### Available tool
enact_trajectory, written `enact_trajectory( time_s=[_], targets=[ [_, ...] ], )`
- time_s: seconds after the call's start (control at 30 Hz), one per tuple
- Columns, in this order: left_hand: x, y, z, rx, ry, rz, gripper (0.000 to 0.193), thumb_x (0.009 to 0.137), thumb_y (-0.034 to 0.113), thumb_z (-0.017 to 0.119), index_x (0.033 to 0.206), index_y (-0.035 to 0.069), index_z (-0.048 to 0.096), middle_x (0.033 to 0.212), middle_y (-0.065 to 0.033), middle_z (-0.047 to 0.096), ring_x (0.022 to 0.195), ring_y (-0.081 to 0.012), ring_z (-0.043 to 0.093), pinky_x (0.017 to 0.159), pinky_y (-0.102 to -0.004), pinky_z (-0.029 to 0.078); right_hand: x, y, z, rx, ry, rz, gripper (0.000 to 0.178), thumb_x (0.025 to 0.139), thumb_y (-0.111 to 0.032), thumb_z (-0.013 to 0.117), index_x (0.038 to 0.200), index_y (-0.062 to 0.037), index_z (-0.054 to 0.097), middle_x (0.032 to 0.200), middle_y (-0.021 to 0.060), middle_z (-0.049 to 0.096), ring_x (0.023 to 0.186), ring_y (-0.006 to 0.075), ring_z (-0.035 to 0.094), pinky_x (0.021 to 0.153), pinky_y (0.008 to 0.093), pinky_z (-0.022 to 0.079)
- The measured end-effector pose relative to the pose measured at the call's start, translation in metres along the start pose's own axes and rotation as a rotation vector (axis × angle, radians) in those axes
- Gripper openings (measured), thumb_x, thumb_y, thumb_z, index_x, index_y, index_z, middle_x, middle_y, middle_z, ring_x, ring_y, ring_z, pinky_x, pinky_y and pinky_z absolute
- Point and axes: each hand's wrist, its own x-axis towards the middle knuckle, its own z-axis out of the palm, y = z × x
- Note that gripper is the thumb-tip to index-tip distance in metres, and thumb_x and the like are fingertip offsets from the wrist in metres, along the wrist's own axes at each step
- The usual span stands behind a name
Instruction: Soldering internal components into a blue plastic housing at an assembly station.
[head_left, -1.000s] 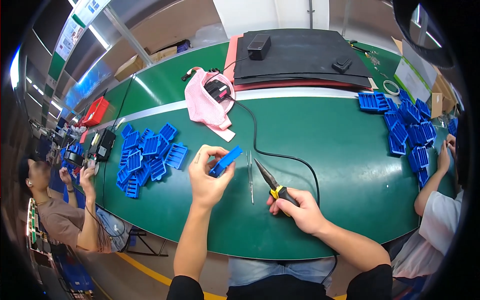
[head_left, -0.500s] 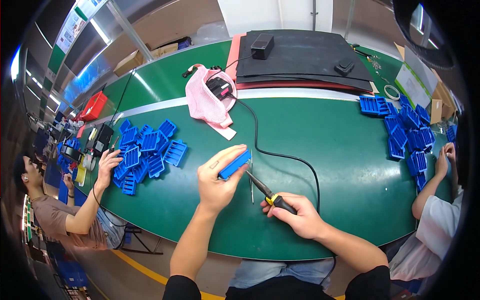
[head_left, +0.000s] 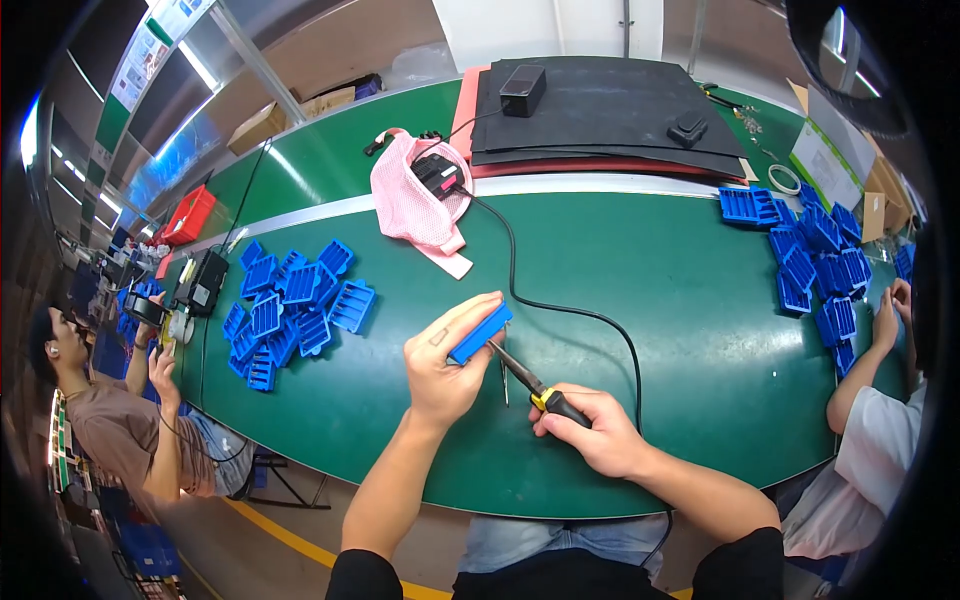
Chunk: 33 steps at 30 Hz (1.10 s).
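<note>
My left hand (head_left: 438, 368) is closed around a small blue plastic slotted holder (head_left: 481, 335), held tilted above the table with its narrow side showing. In my right hand (head_left: 598, 432) are long-nose pliers (head_left: 522, 374) with black and yellow handles. Their tips reach the lower right end of the holder; whether the jaws grip anything there is too small to tell. A thin metal strip or tool (head_left: 505, 385) shows just behind the pliers, partly hidden.
Blue holders lie in a left pile (head_left: 290, 305) and a right pile (head_left: 815, 260). A black cable (head_left: 610, 325) crosses the green table (head_left: 690, 400) from a pink mesh bag (head_left: 415, 190). Black sheets (head_left: 600, 120) lie at the back. A person (head_left: 110, 420) sits left, another (head_left: 860, 460) right.
My left hand and the holder have shifted slightly right; the pliers stay nearly still. The left co-worker's hand has drawn back from the left pile toward their body.
</note>
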Motion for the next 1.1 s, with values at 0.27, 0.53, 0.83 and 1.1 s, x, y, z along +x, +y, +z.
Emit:
enact_trajectory(
  time_s=[0.27, 0.53, 0.83, 1.1],
  targets=[
    [0.0, 0.002, -0.001, -0.015, 0.007, -0.022, 0.035, 0.067, -0.011, 0.07, 0.101, -0.001, 0.069, 0.103, -0.0163, 0.07, 0.094, -0.0257, 0.069, 0.084, -0.0322, 0.054, 0.0, -0.005, 0.003, 0.0, -0.004, 0.0, 0.018, 0.091, -0.012, 0.057, 0.081, 0.0014, 0.062, 0.079, 0.0047, 0.05, 0.069, 0.0123, 0.047, 0.063, 0.0281, 0.039],
    [0.005, -0.007, -0.011, 0.018, -0.007, 0.04, 0.035, 0.069, -0.01, 0.07, 0.102, -0.002, 0.068, 0.103, -0.017, 0.07, 0.094, -0.0256, 0.069, 0.084, -0.0328, 0.053, 0.004, -0.006, -0.002, -0.145, -0.019, -0.026, 0.016, 0.091, -0.012, 0.059, 0.086, 0.0028, 0.063, 0.083, 0.0068, 0.057, 0.072, 0.0141, 0.053, 0.066, 0.0284, 0.042],
    [0.008, -0.007, -0.014, 0.031, -0.018, 0.074, 0.031, 0.071, -0.008, 0.072, 0.101, -0.002, 0.068, 0.102, -0.0173, 0.07, 0.094, -0.0261, 0.068, 0.084, -0.0321, 0.052, 0.002, -0.004, -0.006, 0.061, 0.001, 0.058, 0.019, 0.091, -0.012, 0.059, 0.094, 0.0054, 0.066, 0.103, 0.0101, 0.066, 0.092, 0.014, 0.061, 0.084, 0.0283, 0.047],
    [0.01, -0.008, -0.014, 0.084, -0.04, 0.173, 0.03, 0.069, -0.009, 0.072, 0.097, -0.001, 0.069, 0.1, -0.0162, 0.07, 0.097, -0.0296, 0.068, 0.085, -0.0345, 0.053, 0.002, -0.005, -0.005, 0.067, 0.029, 0.082, 0.019, 0.092, -0.013, 0.059, 0.093, 0.0047, 0.066, 0.1, 0.009, 0.066, 0.089, 0.0134, 0.061, 0.082, 0.0277, 0.047]
  ],
)
